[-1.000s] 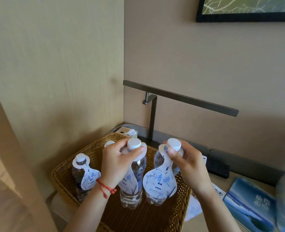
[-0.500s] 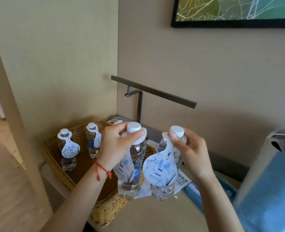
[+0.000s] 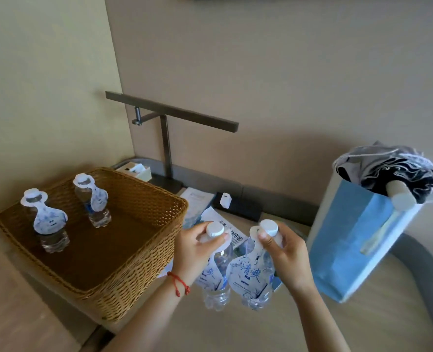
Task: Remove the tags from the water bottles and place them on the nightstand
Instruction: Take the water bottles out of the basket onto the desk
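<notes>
Two tagged water bottles are held by the necks over the nightstand top [image 3: 378,323], just right of the wicker basket [image 3: 144,262] — left bottle [image 3: 216,275] gripped by the left hand [image 3: 197,252], right bottle [image 3: 257,283] by the right hand [image 3: 284,252], fingers curled under each cap. Both paper tags [image 3: 252,273] are on the necks, none removed yet. Two more tagged bottles [image 3: 50,224] stand in the basket. Risk — with both hands occupied, a tag could be torn or a bottle dropped near the blue paper bag [image 3: 357,250].
</notes>
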Motion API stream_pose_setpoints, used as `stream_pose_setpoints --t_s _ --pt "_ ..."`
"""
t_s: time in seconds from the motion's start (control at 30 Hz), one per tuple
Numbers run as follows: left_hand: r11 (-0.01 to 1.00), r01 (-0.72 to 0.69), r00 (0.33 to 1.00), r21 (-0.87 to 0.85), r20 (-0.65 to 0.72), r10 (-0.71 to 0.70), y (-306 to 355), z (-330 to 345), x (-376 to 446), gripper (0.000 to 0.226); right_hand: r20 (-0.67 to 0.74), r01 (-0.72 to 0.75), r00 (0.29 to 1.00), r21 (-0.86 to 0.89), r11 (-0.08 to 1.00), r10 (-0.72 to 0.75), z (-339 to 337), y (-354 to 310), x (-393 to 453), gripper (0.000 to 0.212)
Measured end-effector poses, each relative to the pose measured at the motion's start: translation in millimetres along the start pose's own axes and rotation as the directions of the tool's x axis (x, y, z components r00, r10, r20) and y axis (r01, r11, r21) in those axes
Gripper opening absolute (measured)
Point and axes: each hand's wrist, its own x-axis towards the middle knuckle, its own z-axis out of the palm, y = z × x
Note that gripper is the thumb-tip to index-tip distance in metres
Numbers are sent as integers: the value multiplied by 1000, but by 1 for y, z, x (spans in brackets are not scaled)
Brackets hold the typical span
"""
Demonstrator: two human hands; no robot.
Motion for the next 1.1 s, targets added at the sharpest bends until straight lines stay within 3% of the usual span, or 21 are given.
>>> stream_pose_setpoints --t_s 0.07,0.37,1.1 --pt "1000 22 999 3 38 -22 -10 13 4 15 -47 -26 999 -11 1000 26 -4 12 -2 3" --pt "993 121 986 -14 117 -118 -53 41 10 23 -155 -136 979 -36 990 129 0 61 1 18" --pt "977 212 963 29 166 -214 -75 42 12 31 -115 -238 967 -78 968 228 7 92 6 23"
